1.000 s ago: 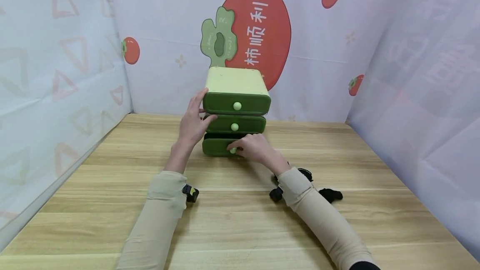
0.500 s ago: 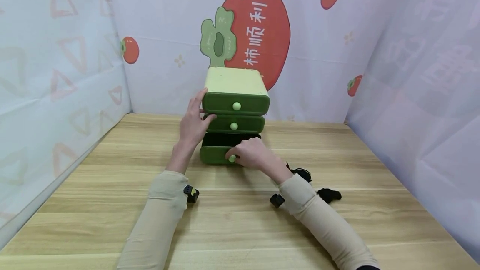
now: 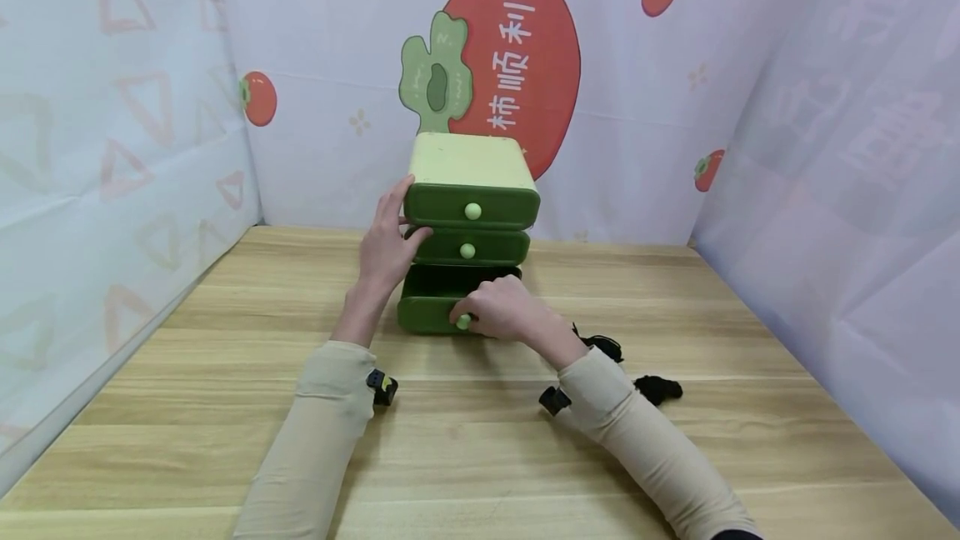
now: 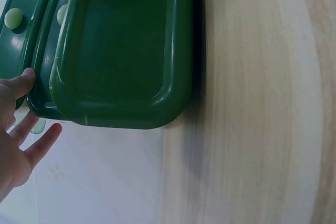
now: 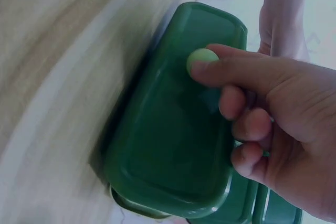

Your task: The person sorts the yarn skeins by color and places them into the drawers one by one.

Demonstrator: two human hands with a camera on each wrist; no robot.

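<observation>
A small cabinet (image 3: 472, 161) with a cream top and three dark green drawers stands on the table. Its bottom drawer (image 3: 427, 315) is pulled out, and the dark inside shows above the front. My right hand (image 3: 506, 308) pinches that drawer's pale green knob (image 5: 202, 60) between thumb and forefinger, the other fingers curled beside it. Against the cabinet's left side rests my left hand (image 3: 386, 252), its fingers fairly straight and its thumb at the front edge of the drawers. The middle drawer (image 3: 435, 248) and top drawer (image 3: 435, 205) are closed.
Two black items lie on the wooden table (image 3: 480, 457) near my right forearm: a strap-like piece (image 3: 606, 348) and a soft dark lump (image 3: 658, 390). Behind the cabinet hangs a white cloth (image 3: 322, 40) with persimmon prints, with cloth walls on both sides.
The bottom drawer has slid out toward me, from a narrow gap to a wide opening, with my right hand on its knob. My left hand has stayed on the cabinet.
</observation>
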